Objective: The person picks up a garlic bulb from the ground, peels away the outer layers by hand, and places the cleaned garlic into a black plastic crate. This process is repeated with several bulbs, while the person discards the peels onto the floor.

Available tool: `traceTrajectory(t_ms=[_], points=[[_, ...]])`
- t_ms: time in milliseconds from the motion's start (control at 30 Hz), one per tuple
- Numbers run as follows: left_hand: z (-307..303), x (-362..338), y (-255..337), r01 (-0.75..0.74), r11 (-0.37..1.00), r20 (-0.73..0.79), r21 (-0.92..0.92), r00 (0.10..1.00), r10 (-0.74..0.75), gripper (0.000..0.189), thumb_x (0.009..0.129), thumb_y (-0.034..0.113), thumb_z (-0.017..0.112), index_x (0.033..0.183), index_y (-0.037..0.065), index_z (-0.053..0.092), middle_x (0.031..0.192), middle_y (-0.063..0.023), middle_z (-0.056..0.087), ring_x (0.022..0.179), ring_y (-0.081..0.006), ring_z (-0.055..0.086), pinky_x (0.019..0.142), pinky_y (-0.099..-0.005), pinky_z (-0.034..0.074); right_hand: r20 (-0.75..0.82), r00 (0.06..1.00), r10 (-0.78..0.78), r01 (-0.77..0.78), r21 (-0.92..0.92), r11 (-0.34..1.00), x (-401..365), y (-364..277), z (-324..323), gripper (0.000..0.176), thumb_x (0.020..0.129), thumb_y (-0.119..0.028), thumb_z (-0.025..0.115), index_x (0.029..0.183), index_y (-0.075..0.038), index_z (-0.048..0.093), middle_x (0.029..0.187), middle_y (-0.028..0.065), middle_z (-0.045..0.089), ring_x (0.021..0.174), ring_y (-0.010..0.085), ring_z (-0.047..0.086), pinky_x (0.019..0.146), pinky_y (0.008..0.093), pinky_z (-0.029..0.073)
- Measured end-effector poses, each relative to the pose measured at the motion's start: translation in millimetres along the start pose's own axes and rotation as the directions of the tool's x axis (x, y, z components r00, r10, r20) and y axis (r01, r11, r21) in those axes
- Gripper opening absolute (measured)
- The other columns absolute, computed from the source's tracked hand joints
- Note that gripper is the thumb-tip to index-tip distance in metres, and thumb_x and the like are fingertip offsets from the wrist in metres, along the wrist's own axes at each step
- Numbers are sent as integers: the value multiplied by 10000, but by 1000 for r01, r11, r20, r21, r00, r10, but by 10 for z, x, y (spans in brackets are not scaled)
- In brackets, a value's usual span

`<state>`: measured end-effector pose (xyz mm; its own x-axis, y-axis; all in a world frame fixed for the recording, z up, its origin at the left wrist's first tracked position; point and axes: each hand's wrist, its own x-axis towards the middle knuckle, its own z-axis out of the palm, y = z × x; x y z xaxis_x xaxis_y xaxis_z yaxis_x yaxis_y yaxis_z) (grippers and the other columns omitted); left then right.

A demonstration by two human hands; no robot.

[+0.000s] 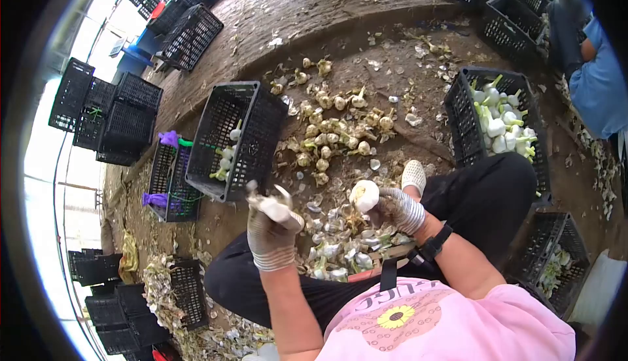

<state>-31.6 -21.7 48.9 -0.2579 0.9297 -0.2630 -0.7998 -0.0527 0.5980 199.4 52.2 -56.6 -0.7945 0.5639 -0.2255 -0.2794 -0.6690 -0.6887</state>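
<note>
My left hand (273, 230), in a striped work glove, is raised at the centre left with its fingers closed round something pale and blurred by motion; I cannot make out what it is. In my gloved right hand (392, 209) is a white garlic bulb (364, 196), held over the ground between my legs. Beneath both hands lie peeled skins and cut stems (340, 256). Beyond them, a pile of unpeeled garlic bulbs (333, 140) is spread on the dirt.
A black crate (256, 115) with a few bulbs stands at the left; another crate (461, 122), full of white garlic, stands at the right. Stacked crates (131, 119) are at the far left. A person in blue (595, 86) sits at the upper right.
</note>
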Motion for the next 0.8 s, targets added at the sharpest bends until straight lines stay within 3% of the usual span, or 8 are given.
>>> traceTrajectory(t_ms=[33, 100, 200, 333, 533, 633, 767, 800], points=[[-162, 19, -34, 83, 963, 77, 255, 991, -106, 429, 798, 379, 600, 961, -9, 521, 807, -74, 588, 591, -169, 551, 555, -264, 470, -9, 1000, 15, -15, 4, 1000, -31, -88, 59, 408, 837, -292, 586, 1131, -16, 522, 806, -8, 593, 659, 43, 522, 567, 166, 420], [-194, -62, -273, 161, -26, -163, 987, 976, -148, 541, 666, 179, 759, 1081, -5, 465, 940, -88, 570, 757, -151, 552, 668, -238, 480, -50, 998, 32, -23, 170, 985, -11, -19, 57, 405, 836, -299, 585, 1121, -17, 524, 774, -19, 572, 626, 44, 513, 542, 160, 402], [-23, -144, -684, -138, 308, 128, 941, 990, 54, 702, 614, 273, 793, 1177, 23, 458, 1138, -100, 475, 876, -183, 541, 712, -285, 482, -37, 999, 40, -32, 203, 979, -52, -13, 18, 357, 842, -290, 567, 1080, -27, 533, 726, -8, 546, 574, 53, 504, 497, 167, 399], [254, 109, -914, -670, -248, 713, 700, 678, 181, 449, 726, 322, 689, 1034, 16, 575, 996, -153, 533, 843, -299, 542, 708, -365, 451, -52, 989, 142, -132, 163, 978, -125, 42, -37, 252, 858, -261, 540, 975, -42, 584, 676, -15, 537, 550, 58, 494, 481, 173, 390], [488, 254, -1017, -761, -246, 799, 600, 585, 140, 240, 841, 275, 569, 854, 38, 606, 741, -103, 576, 658, -224, 560, 585, -316, 441, 27, 998, -58, 53, 162, 985, -274, 53, -191, 188, 857, -194, 555, 1004, -80, 584, 741, -48, 533, 599, 29, 481, 496, 169, 375], [395, 448, -971, -116, 689, 220, 715, 973, -64, 223, 861, 272, 546, 803, 64, 602, 652, -58, 560, 546, -147, 527, 485, -268, 408, -19, 1000, 15, -13, 101, 995, -368, -80, -138, 248, 855, -198, 555, 1057, -54, 564, 804, -26, 573, 621, 45, 515, 496, 179, 397], [254, 648, -1280, 125, 681, -135, 721, 990, -40, 150, 825, 211, 583, 808, 64, 609, 618, -16, 543, 498, -96, 471, 433, -224, 384, -392, 873, -290, 413, 278, 867, -427, -557, -80, 410, 791, -230, 626, 1131, -32, 507, 853, 18, 587, 677, 88, 550, 545, 274, 483], [125, 604, -1432, 91, 660, -98, 745, 995, -26, 150, 814, 210, 593, 828, 62, 615, 629, -15, 556, 516, -103, 484, 450, -234, 395, -140, 944, -299, 288, 794, 536, -425, -403, -317, 551, 753, -294, 670, 1197, -45, 461, 804, 15, 579, 625, 89, 522, 572, 268, 482]])
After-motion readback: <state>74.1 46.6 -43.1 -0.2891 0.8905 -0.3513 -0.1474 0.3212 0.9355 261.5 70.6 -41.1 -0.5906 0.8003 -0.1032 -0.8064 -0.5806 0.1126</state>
